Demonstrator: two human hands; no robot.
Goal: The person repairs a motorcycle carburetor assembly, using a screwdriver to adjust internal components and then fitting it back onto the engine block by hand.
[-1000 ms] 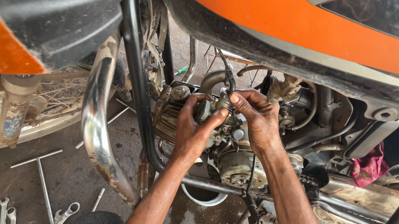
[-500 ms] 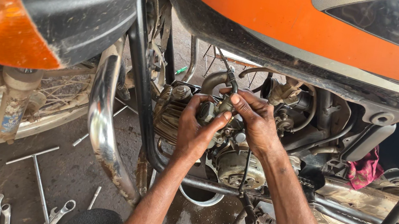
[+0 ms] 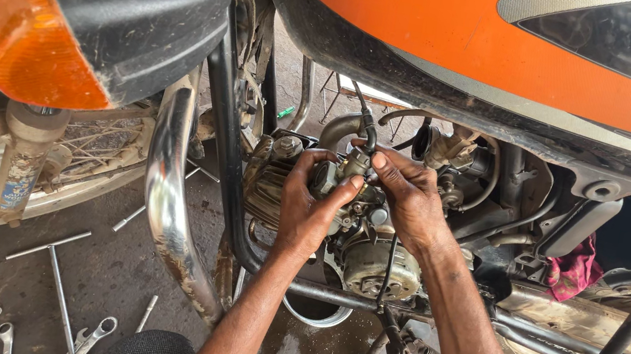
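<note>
An orange-and-black motorcycle (image 3: 476, 33) stands on stained concrete floor (image 3: 103, 270), its chromed, rust-flecked crash bar (image 3: 166, 203) curving down. Both hands meet at the greasy metal carburettor (image 3: 346, 175) beside the finned engine (image 3: 267, 186): left hand (image 3: 308, 210) fingers cupped around it, right hand (image 3: 412, 197) pinching its top. It looks part-fitted, not bolted. Spanners (image 3: 88, 335) lie below.
</note>
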